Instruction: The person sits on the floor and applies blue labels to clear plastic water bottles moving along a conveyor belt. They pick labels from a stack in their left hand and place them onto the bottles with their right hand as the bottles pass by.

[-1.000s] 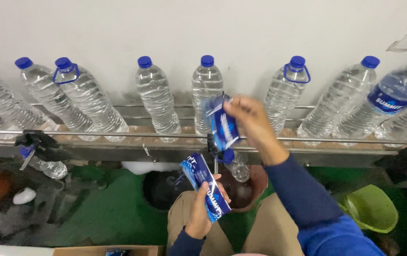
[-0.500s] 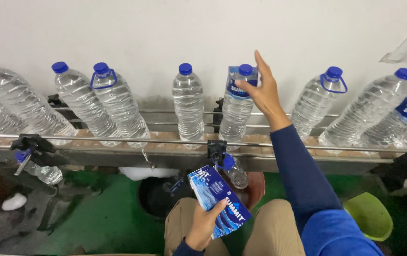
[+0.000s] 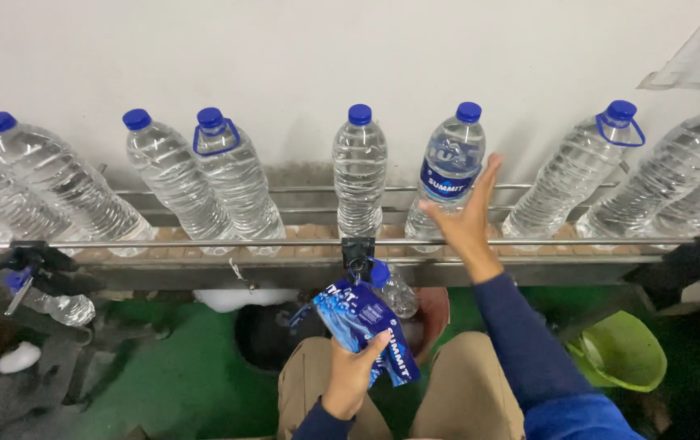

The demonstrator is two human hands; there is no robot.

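Your left hand (image 3: pixel 350 376) is closed around a stack of blue labels (image 3: pixel 364 322), held low over your lap below the conveyor rail (image 3: pixel 203 244). These look thin, soft and slick, so pinch them near one end to stop them fanning out. Your right hand (image 3: pixel 468 218) is open, fingers spread, at the side of the labelled bottle (image 3: pixel 452 167) standing on the line. It looks full and heavy; grip its ribbed middle.
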